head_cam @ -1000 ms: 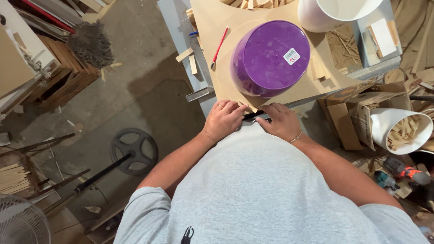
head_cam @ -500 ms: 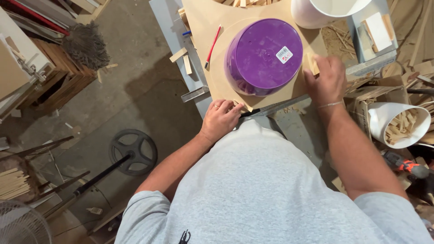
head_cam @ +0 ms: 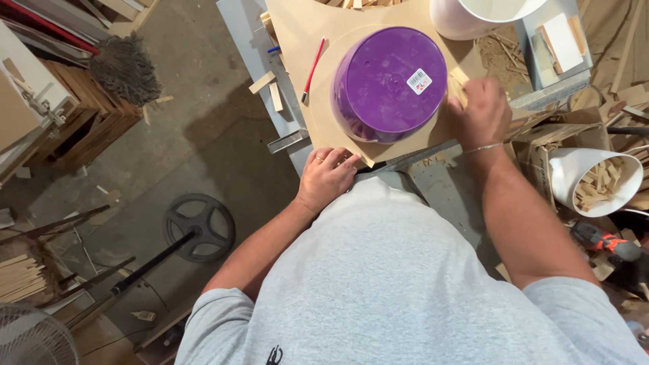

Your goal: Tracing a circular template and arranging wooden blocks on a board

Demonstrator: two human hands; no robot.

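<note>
An upturned purple plastic bowl point(head_cam: 389, 81) with a white sticker sits on a tan wooden board point(head_cam: 304, 27) on the workbench. My left hand point(head_cam: 328, 177), a ring on one finger, lies flat on the board's near corner with its fingers spread. My right hand point(head_cam: 480, 111), with a thin bracelet at the wrist, is at the board's right edge beside the bowl. Its fingers curl over small wooden blocks point(head_cam: 460, 76), and I cannot tell if it grips one. A red pencil point(head_cam: 313, 67) lies on the board left of the bowl.
A white bucket point(head_cam: 473, 17) stands behind the bowl, and another white bucket point(head_cam: 595, 179) full of wood offcuts lies at the right. A drill point(head_cam: 602, 240) lies below it. Left, on the floor, are a mop point(head_cam: 125, 64), wooden crates point(head_cam: 81, 115), a black wheel base point(head_cam: 199, 226) and a fan point(head_cam: 34, 338).
My right hand left the board's near corner and moved up to the right side of the bowl. My left hand stayed at the near corner and flattened out.
</note>
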